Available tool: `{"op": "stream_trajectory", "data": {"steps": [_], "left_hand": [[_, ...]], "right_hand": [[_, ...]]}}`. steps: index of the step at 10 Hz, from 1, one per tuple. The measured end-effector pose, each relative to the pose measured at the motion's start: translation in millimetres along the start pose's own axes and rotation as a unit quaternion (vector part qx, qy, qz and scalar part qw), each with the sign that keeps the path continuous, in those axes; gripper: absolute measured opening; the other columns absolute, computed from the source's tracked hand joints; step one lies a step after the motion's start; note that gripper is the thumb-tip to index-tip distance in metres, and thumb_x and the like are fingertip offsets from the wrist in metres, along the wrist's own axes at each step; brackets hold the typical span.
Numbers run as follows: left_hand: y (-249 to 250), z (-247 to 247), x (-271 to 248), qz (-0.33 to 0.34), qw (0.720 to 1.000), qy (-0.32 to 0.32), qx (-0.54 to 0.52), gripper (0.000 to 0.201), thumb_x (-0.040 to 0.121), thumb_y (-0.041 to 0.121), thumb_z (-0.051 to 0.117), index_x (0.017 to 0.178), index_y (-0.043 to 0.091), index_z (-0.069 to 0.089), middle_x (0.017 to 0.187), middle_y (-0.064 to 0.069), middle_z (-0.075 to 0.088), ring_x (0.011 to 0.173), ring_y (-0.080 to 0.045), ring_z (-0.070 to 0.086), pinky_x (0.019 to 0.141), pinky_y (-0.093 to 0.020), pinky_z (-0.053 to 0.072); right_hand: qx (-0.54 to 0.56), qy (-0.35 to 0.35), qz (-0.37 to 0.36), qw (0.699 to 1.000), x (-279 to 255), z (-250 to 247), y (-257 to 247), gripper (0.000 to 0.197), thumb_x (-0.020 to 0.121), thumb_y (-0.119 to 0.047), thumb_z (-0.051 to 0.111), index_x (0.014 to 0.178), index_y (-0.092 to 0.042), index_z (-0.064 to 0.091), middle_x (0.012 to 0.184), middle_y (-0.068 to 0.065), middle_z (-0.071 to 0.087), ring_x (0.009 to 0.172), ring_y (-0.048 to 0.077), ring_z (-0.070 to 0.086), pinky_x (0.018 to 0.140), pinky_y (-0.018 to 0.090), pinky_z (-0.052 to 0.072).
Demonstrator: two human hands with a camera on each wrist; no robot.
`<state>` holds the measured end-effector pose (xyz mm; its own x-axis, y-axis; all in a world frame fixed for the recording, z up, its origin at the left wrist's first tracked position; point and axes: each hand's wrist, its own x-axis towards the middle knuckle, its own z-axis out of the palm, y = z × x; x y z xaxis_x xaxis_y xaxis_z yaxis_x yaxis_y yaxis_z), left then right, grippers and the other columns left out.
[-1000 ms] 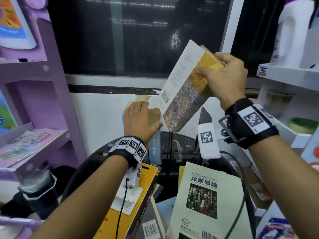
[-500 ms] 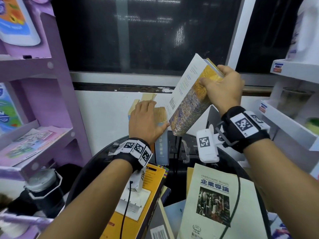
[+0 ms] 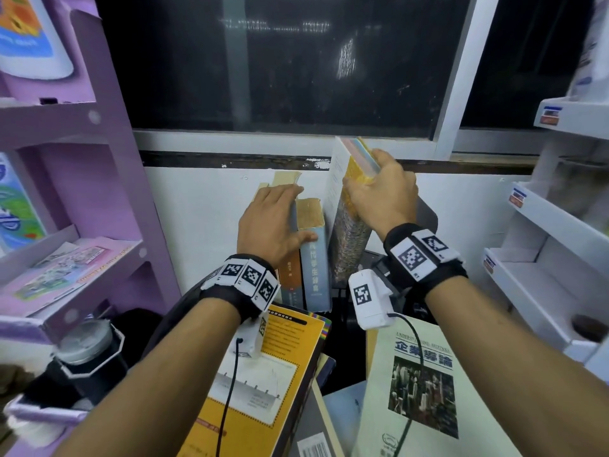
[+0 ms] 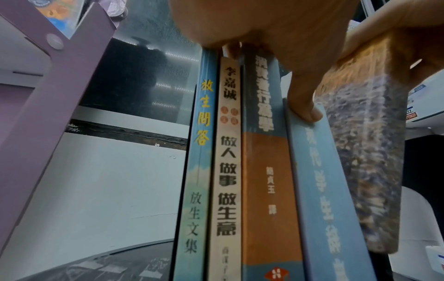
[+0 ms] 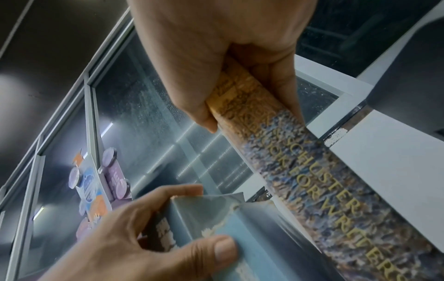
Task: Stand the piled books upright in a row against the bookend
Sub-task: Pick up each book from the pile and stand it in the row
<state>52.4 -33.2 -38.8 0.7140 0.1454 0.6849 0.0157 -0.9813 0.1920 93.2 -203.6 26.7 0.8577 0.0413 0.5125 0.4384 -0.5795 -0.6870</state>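
Several books stand upright in a row on the dark round table point(image 3: 342, 338): a thin blue one point(image 4: 199, 152), a cream one point(image 4: 227, 171), an orange one point(image 4: 266, 171) and a blue dictionary point(image 3: 316, 268). My left hand point(image 3: 273, 222) lies over their tops, thumb point(image 4: 302, 106) on the dictionary's spine. My right hand point(image 3: 379, 196) grips the top of a thick mottled yellow-and-blue book point(image 3: 349, 245), nearly upright just right of the dictionary. A dark upright plate point(image 3: 428, 216) shows right of it. A yellow book point(image 3: 263, 384) and a pale green book point(image 3: 425, 390) lie flat in front.
A purple shelf unit point(image 3: 99, 192) stands at the left and a white shelf unit point(image 3: 543, 258) at the right. Behind the row are a white wall and a dark window point(image 3: 296, 61). A lidded jar point(image 3: 82, 344) sits at the lower left.
My right hand has lowered the mottled book from a raised slant to nearly upright beside the blue dictionary. My left hand has stayed on the row.
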Motion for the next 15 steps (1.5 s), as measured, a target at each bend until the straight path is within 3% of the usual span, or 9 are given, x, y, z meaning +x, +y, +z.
{"op": "stream_trajectory", "data": {"steps": [1, 6, 8, 11, 12, 13, 14, 15], "left_hand": [[-3, 1, 1, -0.001, 1.0, 0.0, -0.004, 0.082, 0.065, 0.058, 0.076, 0.135, 0.027, 0.045, 0.139, 0.009, 0.05, 0.127, -0.014, 0.039, 0.097, -0.029, 0.039], [-3, 2, -1, 0.003, 1.0, 0.017, -0.017, 0.079, 0.064, 0.055, 0.078, 0.132, 0.026, 0.05, 0.134, 0.009, 0.054, 0.124, -0.014, 0.042, 0.095, -0.027, 0.04], [-2, 3, -2, 0.003, 1.0, 0.025, -0.015, 0.079, 0.064, 0.056, 0.078, 0.131, 0.025, 0.051, 0.133, 0.009, 0.055, 0.125, -0.014, 0.043, 0.096, -0.027, 0.039], [-1, 6, -2, 0.006, 1.0, 0.025, -0.015, 0.078, 0.064, 0.057, 0.077, 0.131, 0.025, 0.052, 0.133, 0.009, 0.055, 0.124, -0.014, 0.044, 0.095, -0.028, 0.041], [-1, 6, -2, 0.007, 0.999, 0.027, -0.016, 0.077, 0.064, 0.057, 0.077, 0.13, 0.025, 0.052, 0.133, 0.009, 0.055, 0.124, -0.014, 0.044, 0.095, -0.028, 0.041], [-2, 5, -3, 0.009, 1.0, 0.023, -0.016, 0.077, 0.064, 0.056, 0.077, 0.131, 0.026, 0.051, 0.134, 0.008, 0.054, 0.124, -0.014, 0.044, 0.095, -0.03, 0.042], [-2, 2, -2, 0.012, 1.0, 0.009, -0.01, 0.081, 0.065, 0.056, 0.077, 0.134, 0.027, 0.047, 0.138, 0.009, 0.05, 0.127, -0.014, 0.042, 0.097, -0.031, 0.042], [-4, -1, 0, 0.01, 1.0, -0.008, -0.013, 0.089, 0.063, 0.057, 0.078, 0.138, 0.023, 0.042, 0.142, 0.004, 0.047, 0.131, -0.018, 0.041, 0.104, -0.033, 0.036]], "right_hand": [[-0.009, -0.012, 0.005, 1.0, -3, 13, 4, 0.06, 0.087, -0.037, 0.063, 0.142, -0.021, 0.043, 0.124, 0.015, 0.06, 0.112, 0.036, 0.054, 0.095, 0.042, 0.046], [-0.065, -0.041, 0.025, 0.997, -9, 48, 22, 0.056, 0.088, -0.041, 0.062, 0.135, -0.016, 0.045, 0.119, 0.017, 0.061, 0.106, 0.04, 0.057, 0.087, 0.042, 0.049], [-0.085, -0.066, 0.012, 0.994, -10, 59, 26, 0.052, 0.088, -0.046, 0.06, 0.124, -0.011, 0.048, 0.116, 0.016, 0.063, 0.104, 0.039, 0.059, 0.081, 0.039, 0.047], [-0.112, -0.095, -0.017, 0.989, -6, 58, 26, 0.058, 0.09, -0.054, 0.053, 0.126, -0.009, 0.046, 0.119, 0.015, 0.06, 0.109, 0.037, 0.056, 0.086, 0.041, 0.044], [-0.113, -0.114, -0.031, 0.986, -8, 59, 27, 0.061, 0.089, -0.059, 0.05, 0.124, -0.01, 0.045, 0.118, 0.014, 0.061, 0.106, 0.036, 0.057, 0.079, 0.037, 0.042], [-0.094, -0.147, -0.027, 0.984, -6, 49, 30, 0.056, 0.088, -0.053, 0.051, 0.125, -0.012, 0.043, 0.115, 0.012, 0.059, 0.099, 0.032, 0.055, 0.074, 0.033, 0.037], [-0.07, -0.215, -0.018, 0.974, -4, 34, 33, 0.057, 0.084, -0.04, 0.062, 0.127, -0.012, 0.04, 0.106, 0.005, 0.054, 0.09, 0.024, 0.053, 0.073, 0.032, 0.042], [-0.06, -0.255, -0.028, 0.965, 1, 30, 35, 0.063, 0.077, -0.031, 0.073, 0.127, -0.014, 0.039, 0.107, 0.006, 0.059, 0.089, 0.021, 0.059, 0.074, 0.037, 0.053]]}}
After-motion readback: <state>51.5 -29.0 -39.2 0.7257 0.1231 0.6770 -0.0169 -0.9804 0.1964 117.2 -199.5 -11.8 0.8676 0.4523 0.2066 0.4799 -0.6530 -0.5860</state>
